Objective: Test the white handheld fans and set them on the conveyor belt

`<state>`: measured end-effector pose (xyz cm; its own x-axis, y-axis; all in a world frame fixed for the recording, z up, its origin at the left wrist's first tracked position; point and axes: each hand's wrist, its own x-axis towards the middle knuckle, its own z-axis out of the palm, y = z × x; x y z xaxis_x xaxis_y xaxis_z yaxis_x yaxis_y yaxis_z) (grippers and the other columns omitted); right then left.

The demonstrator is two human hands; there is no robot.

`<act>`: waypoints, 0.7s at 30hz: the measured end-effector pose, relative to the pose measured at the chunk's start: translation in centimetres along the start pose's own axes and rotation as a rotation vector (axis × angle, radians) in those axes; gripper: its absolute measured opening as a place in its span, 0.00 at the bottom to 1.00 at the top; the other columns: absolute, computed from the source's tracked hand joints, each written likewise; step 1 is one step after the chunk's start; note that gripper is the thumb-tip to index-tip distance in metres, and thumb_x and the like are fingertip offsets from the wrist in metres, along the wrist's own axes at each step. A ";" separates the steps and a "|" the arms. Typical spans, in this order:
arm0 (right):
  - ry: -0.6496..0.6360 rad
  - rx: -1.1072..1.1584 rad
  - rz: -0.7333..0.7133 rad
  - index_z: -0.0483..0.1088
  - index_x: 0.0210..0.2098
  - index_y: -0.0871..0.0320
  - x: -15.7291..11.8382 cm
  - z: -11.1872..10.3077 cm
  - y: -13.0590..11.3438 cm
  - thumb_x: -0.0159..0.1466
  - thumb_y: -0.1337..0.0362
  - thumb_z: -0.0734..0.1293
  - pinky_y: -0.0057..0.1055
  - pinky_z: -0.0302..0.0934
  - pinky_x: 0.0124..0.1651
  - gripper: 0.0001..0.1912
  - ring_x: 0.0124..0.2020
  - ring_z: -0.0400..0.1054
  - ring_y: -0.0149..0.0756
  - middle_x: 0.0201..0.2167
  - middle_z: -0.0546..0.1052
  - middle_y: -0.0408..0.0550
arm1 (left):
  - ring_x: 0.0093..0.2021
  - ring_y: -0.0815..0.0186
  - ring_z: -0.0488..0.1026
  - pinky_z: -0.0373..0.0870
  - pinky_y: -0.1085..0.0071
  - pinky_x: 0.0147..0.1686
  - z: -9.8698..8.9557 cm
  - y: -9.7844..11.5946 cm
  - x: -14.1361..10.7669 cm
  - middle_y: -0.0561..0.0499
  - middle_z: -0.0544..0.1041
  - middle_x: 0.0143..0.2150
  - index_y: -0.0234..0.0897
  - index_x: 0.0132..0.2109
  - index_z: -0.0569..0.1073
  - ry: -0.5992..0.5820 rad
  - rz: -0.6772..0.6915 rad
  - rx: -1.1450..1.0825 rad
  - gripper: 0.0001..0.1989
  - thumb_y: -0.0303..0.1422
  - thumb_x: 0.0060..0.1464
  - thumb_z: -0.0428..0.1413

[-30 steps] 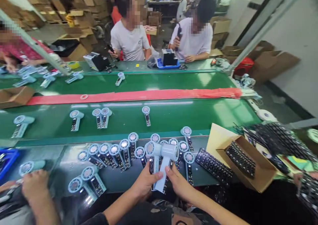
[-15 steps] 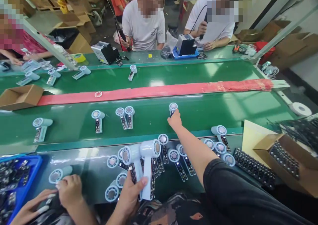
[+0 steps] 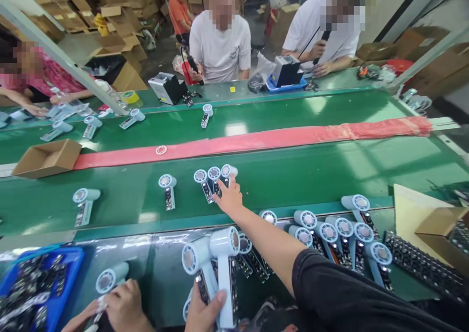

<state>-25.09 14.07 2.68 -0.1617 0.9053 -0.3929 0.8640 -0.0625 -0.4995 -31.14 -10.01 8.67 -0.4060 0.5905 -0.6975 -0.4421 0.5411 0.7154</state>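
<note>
Clasped between thumb and fingers of the left hand (image 3: 205,308), two fans (image 3: 224,276) stand heads up above the bench's (image 3: 157,254) near edge, bunched, it seems, to leave the right hand (image 3: 230,198) free. Its fingers spread over the end fan (image 3: 227,169) of three on the belt (image 3: 311,168); whether they pinch, I cannot tell. Fans are pale blue, handles baring dark circuit boards (image 3: 233,285).

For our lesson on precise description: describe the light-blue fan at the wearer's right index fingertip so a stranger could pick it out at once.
Find the long red strip between the green belts, then look at the near belt. Three light-blue fans lie bunched there by the right hand. It is the rightmost fan, with that fingertip just below its round head.
</note>
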 end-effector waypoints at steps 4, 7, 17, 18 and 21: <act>-0.127 -0.078 0.007 0.55 0.71 0.37 -0.9 0.6 -1.3 0.67 0.50 0.69 0.66 0.50 0.67 0.36 0.74 0.34 0.70 0.78 0.33 0.44 | 0.41 0.48 0.81 0.78 0.58 0.45 0.4 0.6 -1.1 0.44 0.84 0.39 0.38 0.44 0.75 0.012 0.010 0.001 0.38 0.51 0.25 0.76; -0.239 -0.109 0.082 0.55 0.71 0.38 -0.2 0.5 -2.1 0.66 0.55 0.70 0.69 0.55 0.62 0.37 0.74 0.35 0.72 0.78 0.34 0.48 | 0.43 0.49 0.81 0.77 0.58 0.48 -0.2 1.1 -1.4 0.43 0.84 0.42 0.37 0.47 0.75 -0.012 -0.009 0.002 0.40 0.52 0.27 0.76; -0.240 0.072 0.157 0.62 0.67 0.50 0.8 -1.2 -3.1 0.67 0.54 0.69 0.64 0.62 0.59 0.31 0.72 0.40 0.70 0.72 0.50 0.58 | 0.43 0.46 0.82 0.80 0.57 0.45 -2.5 1.3 -2.0 0.50 0.83 0.36 0.40 0.58 0.69 0.044 -0.085 0.068 0.51 0.53 0.26 0.75; -0.222 0.119 0.142 0.64 0.65 0.50 0.7 -1.8 -3.0 0.66 0.54 0.70 0.60 0.63 0.59 0.30 0.72 0.43 0.68 0.71 0.53 0.57 | 0.42 0.47 0.82 0.80 0.57 0.44 -2.9 1.4 -1.9 0.51 0.83 0.36 0.41 0.60 0.68 0.054 -0.088 0.082 0.52 0.53 0.28 0.75; -0.160 0.280 0.095 0.68 0.61 0.53 0.4 -4.0 -2.3 0.65 0.52 0.71 0.54 0.67 0.58 0.28 0.65 0.59 0.59 0.66 0.63 0.56 | 0.41 0.49 0.82 0.81 0.60 0.42 -4.4 2.4 -1.1 0.53 0.83 0.37 0.44 0.61 0.66 0.052 -0.078 0.148 0.52 0.51 0.29 0.75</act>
<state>-25.25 16.28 6.81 -0.1784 0.8138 -0.5531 0.7176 -0.2769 -0.6390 -35.27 -12.01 10.95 -0.4174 0.5137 -0.7496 -0.3524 0.6688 0.6546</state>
